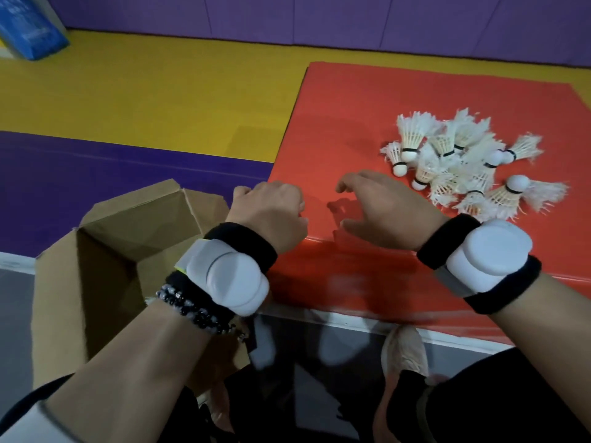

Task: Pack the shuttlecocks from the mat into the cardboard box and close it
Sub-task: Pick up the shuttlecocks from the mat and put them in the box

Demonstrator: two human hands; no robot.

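Observation:
Several white feather shuttlecocks (pixel 463 164) lie in a loose pile on the right part of the red mat (pixel 351 107). An open cardboard box (pixel 105 251) sits on the floor at the mat's left edge, its flaps spread and its inside dark. My left hand (pixel 271 212) is at the mat's near left corner beside the box's right flap, fingers curled; what they hold, if anything, is hidden. My right hand (pixel 387 209) hovers over the mat just left of the pile, fingers apart and holding nothing.
The floor around the mat is yellow and purple, with a purple padded wall behind. A blue bag or package (pixel 32 30) leans at the far left. My knees and a light shoe (pixel 406 350) are below the mat's front edge.

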